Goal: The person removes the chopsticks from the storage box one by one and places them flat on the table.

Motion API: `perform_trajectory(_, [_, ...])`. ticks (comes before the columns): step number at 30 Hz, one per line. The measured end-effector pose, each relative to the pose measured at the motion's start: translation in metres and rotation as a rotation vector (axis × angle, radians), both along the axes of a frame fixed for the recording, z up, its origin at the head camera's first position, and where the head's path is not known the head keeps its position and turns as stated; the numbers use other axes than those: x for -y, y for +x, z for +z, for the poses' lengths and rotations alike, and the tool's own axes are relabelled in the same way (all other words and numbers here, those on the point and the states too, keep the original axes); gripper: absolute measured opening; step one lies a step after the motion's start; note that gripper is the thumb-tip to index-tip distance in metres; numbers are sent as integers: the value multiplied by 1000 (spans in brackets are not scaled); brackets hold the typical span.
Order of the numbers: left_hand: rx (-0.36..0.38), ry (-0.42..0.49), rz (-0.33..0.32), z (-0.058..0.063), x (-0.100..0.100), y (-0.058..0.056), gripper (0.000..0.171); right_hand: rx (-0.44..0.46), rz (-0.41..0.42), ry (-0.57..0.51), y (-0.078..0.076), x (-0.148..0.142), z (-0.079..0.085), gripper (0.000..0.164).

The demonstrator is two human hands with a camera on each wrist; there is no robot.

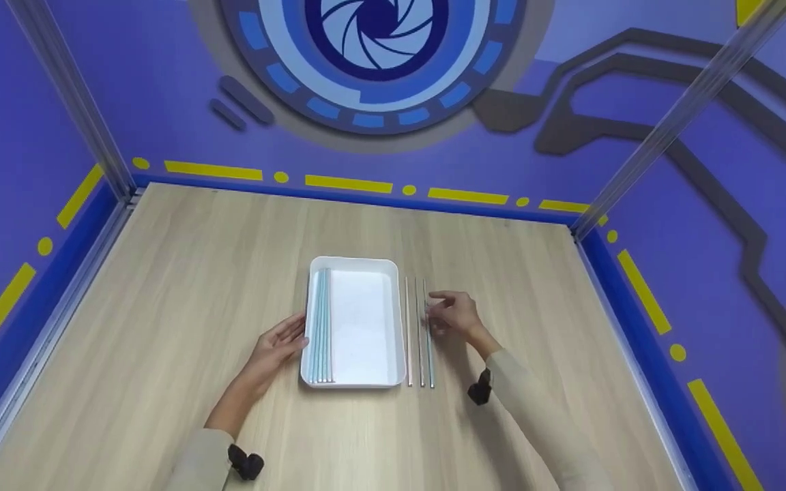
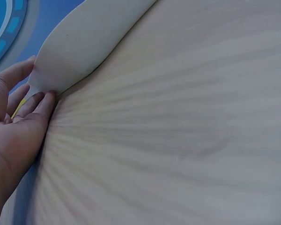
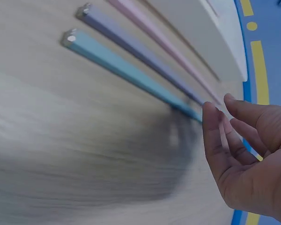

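A white rectangular tray [image 1: 366, 320] stands on the table. Several light-blue chopsticks [image 1: 321, 327] lie side by side along its left wall, with a pinkish one at their right edge. My left hand [image 1: 278, 350] touches the tray's left side; the left wrist view shows extended fingertips against its outer wall. To the right of the tray lie three separate chopsticks: pink [image 3: 164, 40], purple [image 3: 136, 50] and teal [image 3: 126, 72], with silver ends. The right hand [image 1: 454, 313] is over the teal one, thumb and fingertips apart and nothing held between them.
The pale wood table [image 1: 195, 273] carries the tray and chopsticks. Blue printed panels [image 1: 161, 88] enclose its back and sides, with metal posts [image 1: 679, 129] at the corners. A dark wrist mount [image 1: 479, 387] sits on the right sleeve.
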State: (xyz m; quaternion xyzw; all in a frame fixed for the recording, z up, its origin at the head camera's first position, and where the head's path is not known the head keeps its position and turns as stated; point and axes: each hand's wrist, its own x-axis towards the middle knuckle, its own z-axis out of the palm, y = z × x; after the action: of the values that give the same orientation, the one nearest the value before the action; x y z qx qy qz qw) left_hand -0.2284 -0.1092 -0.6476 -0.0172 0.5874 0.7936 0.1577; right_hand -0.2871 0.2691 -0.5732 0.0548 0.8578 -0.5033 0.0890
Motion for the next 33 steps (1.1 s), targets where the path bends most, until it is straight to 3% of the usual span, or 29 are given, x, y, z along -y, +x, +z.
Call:
perform_trajectory(7, [10, -13, -1, 1, 1, 1, 64, 19, 58, -65, -3, 21, 31, 37])
perform_trajectory(16, [28, -33, -21, 3, 2, 0, 65, -5, 212, -145, -13, 61, 43, 33])
perform_trajectory(20, [30, -41, -40, 4, 4, -2, 66, 39, 288, -139, -16, 80, 42, 35])
perform_trajectory(26, [25, -60, -31, 5, 8, -3, 65, 265, 394, -72, -22, 118, 32, 51])
perform_trajectory(29, [22, -56, -54, 5, 8, -3, 66, 339, 385, -28, -22, 135, 23, 53])
perform_trajectory(33, [29, -16, -56, 3, 5, -3, 67, 338, 326, -22, -20, 150, 9, 50])
